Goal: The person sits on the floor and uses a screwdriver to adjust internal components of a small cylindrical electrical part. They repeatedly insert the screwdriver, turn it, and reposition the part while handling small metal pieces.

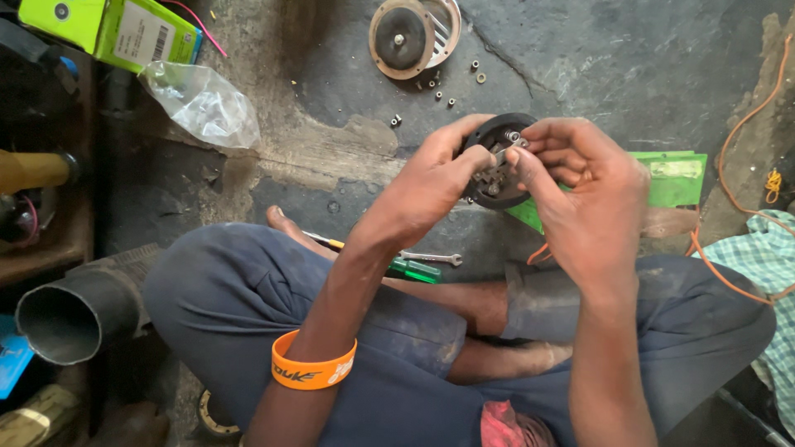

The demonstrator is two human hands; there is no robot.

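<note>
matt black disc, rough concrete floor

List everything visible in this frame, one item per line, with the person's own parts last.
round black part: one, black, held in both hands
metal disc: one, brown and silver, floor at top
small nuts: several, metallic, scattered below the disc
plastic bag: one, clear, upper left
box: one, lime green, top left
spanner: one, silver, by the legs
screwdriver: one, green handle, beside the spanner
green card: one, right of the hands
cable: one, orange, right side
pipe: one, dark, lower left
wristband: one, orange, left wrist
left hand: gripping the part
right hand: fingers on the part
</note>
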